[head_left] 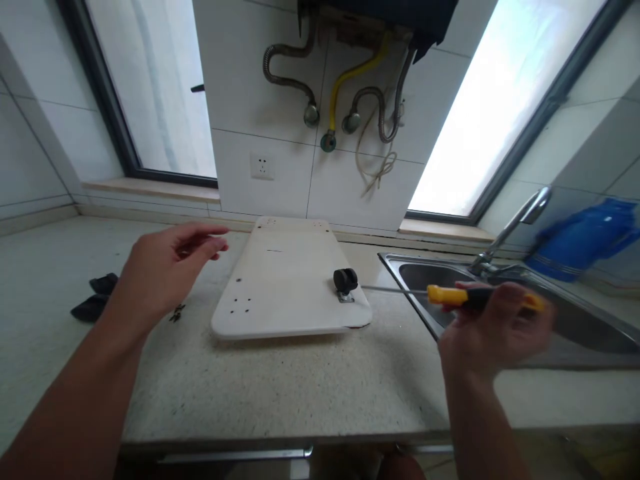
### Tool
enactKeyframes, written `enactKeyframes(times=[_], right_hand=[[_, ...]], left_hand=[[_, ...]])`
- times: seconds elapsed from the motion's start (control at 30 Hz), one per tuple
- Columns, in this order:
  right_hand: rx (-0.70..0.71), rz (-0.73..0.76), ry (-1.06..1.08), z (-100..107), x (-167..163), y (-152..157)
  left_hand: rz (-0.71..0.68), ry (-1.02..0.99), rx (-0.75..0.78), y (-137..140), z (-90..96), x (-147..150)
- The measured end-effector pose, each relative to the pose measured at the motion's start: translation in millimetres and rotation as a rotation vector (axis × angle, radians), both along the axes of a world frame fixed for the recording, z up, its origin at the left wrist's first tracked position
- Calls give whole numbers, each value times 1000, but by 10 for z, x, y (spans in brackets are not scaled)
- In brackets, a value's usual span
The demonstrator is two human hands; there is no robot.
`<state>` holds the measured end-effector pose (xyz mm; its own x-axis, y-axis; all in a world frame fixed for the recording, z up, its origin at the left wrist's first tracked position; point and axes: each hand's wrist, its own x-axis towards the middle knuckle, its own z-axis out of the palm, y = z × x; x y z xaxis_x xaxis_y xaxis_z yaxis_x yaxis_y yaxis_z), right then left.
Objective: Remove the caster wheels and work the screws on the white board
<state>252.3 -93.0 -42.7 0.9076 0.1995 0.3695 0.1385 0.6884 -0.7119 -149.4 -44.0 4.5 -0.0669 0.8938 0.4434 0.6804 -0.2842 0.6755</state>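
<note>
A white board (285,280) lies flat on the speckled countertop (280,387). A black caster wheel (345,283) stands fixed near the board's right front corner. My right hand (493,333) is shut on a yellow-and-black screwdriver (455,295), whose thin shaft points left toward the caster. My left hand (165,267) hovers open above the counter, left of the board, holding nothing. Small dark screws (177,312) lie on the counter just below that hand.
Two loose black casters (97,297) sit at the counter's left. A steel sink (525,307) with a faucet (515,223) is at the right, under my right hand. A blue object (585,237) is behind it. Hoses (345,100) and a wall socket (263,167) are on the tiled wall.
</note>
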Motion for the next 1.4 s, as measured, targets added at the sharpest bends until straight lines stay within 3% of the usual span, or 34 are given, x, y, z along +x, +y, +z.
enactKeyframes(times=[0.03,0.17,0.27,0.33,0.57,0.8,0.9,1.03,1.07,1.1,1.2,1.3,1.4], right_hand=[[7,59,86,-172,1,-38],[-56,183,329,-631,24,-215],[-98,224,452,-761,8,-314],[-112,236,493,-792,-8,-352],[-164,256,626,-810,19,-383],[-150,269,646,-813,32,-376],[-137,269,656,-820,36,-373],[-117,268,667,-830,56,-367],[-108,264,669,-833,62,-363],[-99,258,668,-839,67,-358],[-73,253,649,-869,70,-339],[-67,298,600,-917,61,-321],[-69,333,563,-957,51,-314]], left_hand=[[113,-51,18,-20,-128,-169],[350,309,-14,-99,-667,-745],[301,472,-56,-94,-969,-947],[348,465,-168,-46,-1086,-979],[397,390,-290,111,-1246,-1018],[437,219,-188,33,-1165,-1156],[458,70,-85,-149,-1073,-947],[292,-148,29,-499,-1140,-222],[253,-277,42,-571,-1188,-5],[205,-668,25,-626,-1239,204],[135,-989,-53,-672,-1351,686],[70,-1141,-112,-585,-1363,896],[92,-1237,-122,-485,-1319,930]])
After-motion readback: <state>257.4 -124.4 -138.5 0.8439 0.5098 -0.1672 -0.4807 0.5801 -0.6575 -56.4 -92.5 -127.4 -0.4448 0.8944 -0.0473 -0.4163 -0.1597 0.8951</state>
